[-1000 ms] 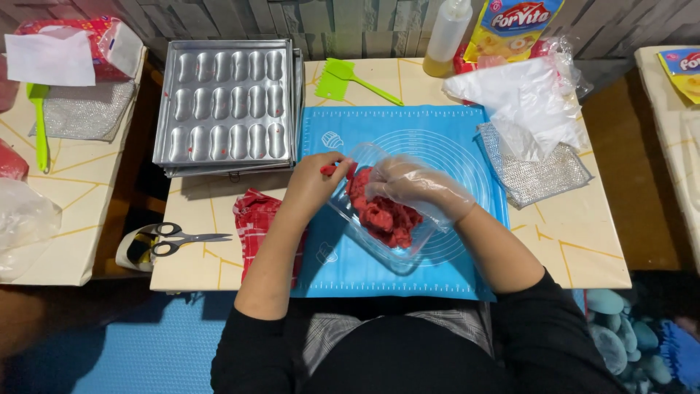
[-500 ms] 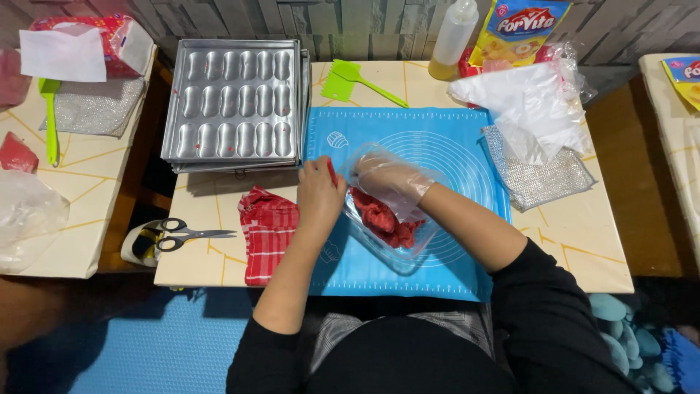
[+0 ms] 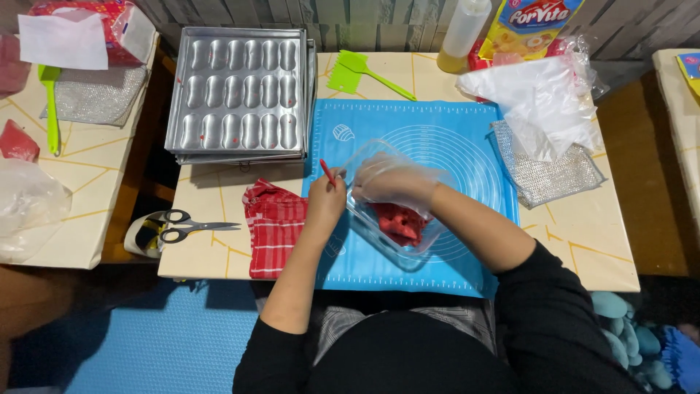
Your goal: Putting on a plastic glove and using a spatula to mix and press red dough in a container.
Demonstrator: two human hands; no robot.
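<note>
**Red dough in the clear dish, both hands at its left end**

Far left: green spatula (image 3: 51, 106) and tissue box (image 3: 87, 29) on the side table, well apart from the work. Scissors (image 3: 191, 228) lie at the main table's left edge, blades pointing right. Metal mould tray (image 3: 237, 91) sits at the back left, its oval hollows bare apart from small red flecks. Red checked cloth (image 3: 273, 226) lies just left of the blue mat (image 3: 467, 124), overlapping its edge.

Left hand (image 3: 326, 204), bare, is closed around a thin red stick (image 3: 328, 173); the stick tilts up and away to the left, its free end clear of the dish. This hand rests at the dish's left rim.

Clear dish (image 3: 368, 222) lies on the mat with its long axis running diagonally, upper left to lower right. Right hand (image 3: 394, 182), in a loose plastic glove, is cupped over the dish's upper end; whether its fingers pinch any dough cannot be told through the glove.

Red dough (image 3: 399, 221) sits in the dish's lower right part, just below and right of the gloved hand, nearer that hand than the left one.

Right: plastic bags (image 3: 543, 102), silver cloth (image 3: 550, 175), squeeze bottle (image 3: 463, 33).
</note>
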